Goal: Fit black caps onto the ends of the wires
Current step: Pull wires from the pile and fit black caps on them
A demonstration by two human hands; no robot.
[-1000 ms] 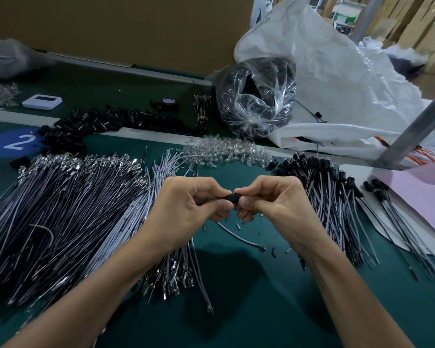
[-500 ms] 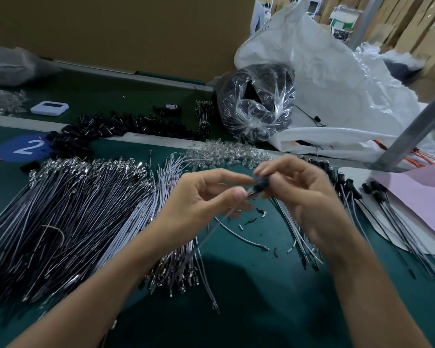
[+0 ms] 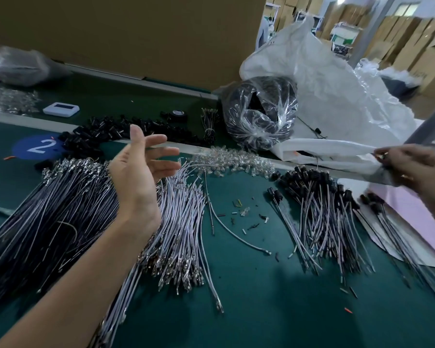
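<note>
My left hand [image 3: 141, 169] is lifted above the table with its fingers spread and holds nothing. Under it lies a big pile of uncapped grey wires [image 3: 58, 212], with a smaller bundle [image 3: 183, 222] beside it. At the far right my right hand [image 3: 417, 172] is blurred, its fingertips against the edge of a white bag [image 3: 324, 96]; whether it holds anything is unclear. Wires with black caps fitted [image 3: 319, 209] lie in a heap below that hand. Loose black caps [image 3: 111, 133] form a row at the back left.
Clear small parts [image 3: 234, 162] lie mid-table. A clear plastic bag of black parts [image 3: 261, 114] sits behind them. A pink sheet [image 3: 412, 217] carries more capped wires at right. A white device [image 3: 60, 109], a tape roll [image 3: 178, 114] and a blue "2" marker [image 3: 38, 146] lie at the back left.
The hands, which were together at the centre working a cap onto a wire, have parted. My left hand rose open; my right swung far right to the white bag. The view tilted up.
</note>
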